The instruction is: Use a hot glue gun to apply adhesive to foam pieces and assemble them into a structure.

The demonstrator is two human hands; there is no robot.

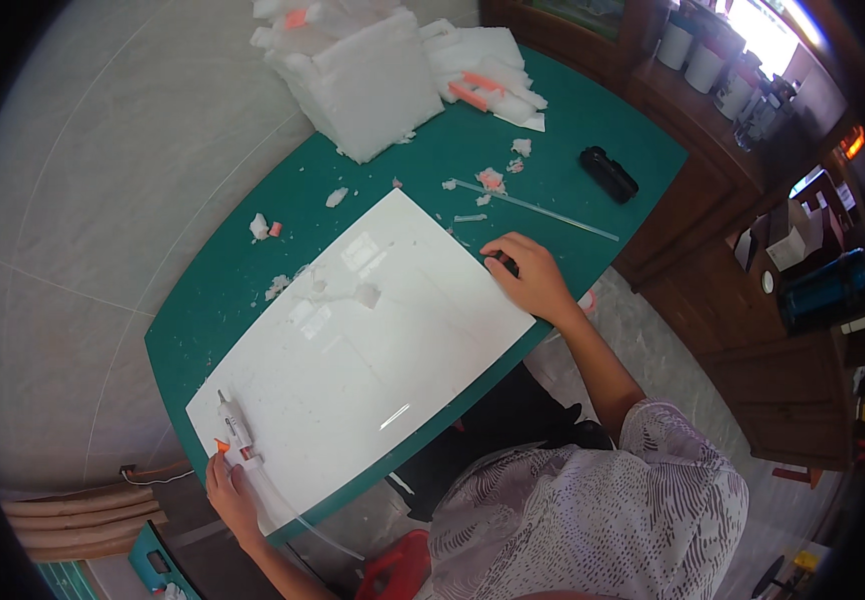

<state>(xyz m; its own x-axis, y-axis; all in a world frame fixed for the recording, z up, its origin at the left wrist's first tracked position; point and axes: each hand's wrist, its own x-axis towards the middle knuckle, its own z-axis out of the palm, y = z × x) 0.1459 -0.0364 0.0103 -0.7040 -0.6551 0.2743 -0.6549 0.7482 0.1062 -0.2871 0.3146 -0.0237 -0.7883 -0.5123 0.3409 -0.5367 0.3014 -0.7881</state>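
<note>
A large glossy white board [353,350] lies across the green table [403,165]. At the board's near-left corner is a white glue gun [237,425] with an orange trigger, its nozzle pointing away from me. My left hand [233,498] is closed at its handle, just below the trigger; the palm side is hidden. A clear glue stick or tube runs back from the gun past the table edge. My right hand [531,282] rests at the board's right edge, fingers curled over a small black object [503,263], mostly covered. A short clear strip [395,416] lies on the board.
White foam blocks [368,80] stand at the far side, beside foam pieces with pink strips [478,90]. A black case [609,174], a long clear stick [543,212] and foam scraps [491,180] lie on the table. Wooden cabinets [693,150] border the right; a red stool [398,568] is below.
</note>
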